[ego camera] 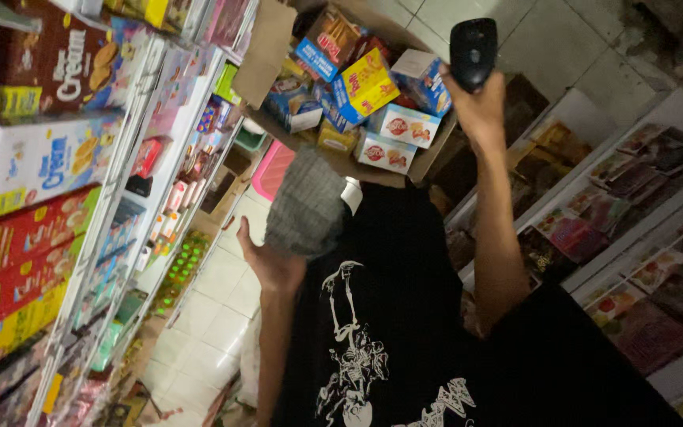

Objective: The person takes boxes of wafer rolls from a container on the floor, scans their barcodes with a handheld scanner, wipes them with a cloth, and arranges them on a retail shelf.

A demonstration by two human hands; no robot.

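My right hand [480,107] is raised in front of me and grips a black handheld scanner [472,49] with its head pointing up. It hovers just right of an open cardboard carton [266,55] filled with several small colourful snack boxes [365,87]. My left hand [266,265] is lower, palm up, and holds a grey checked fabric item [306,207] with a white tag [351,194]. My black printed T-shirt [405,316] fills the lower middle of the view.
Shelves [132,150] packed with biscuit boxes and small bottles run along the left. A lower rack [634,229] of flat snack packets stands on the right. A pink basket [272,170] and white floor tiles [215,308] lie between them.
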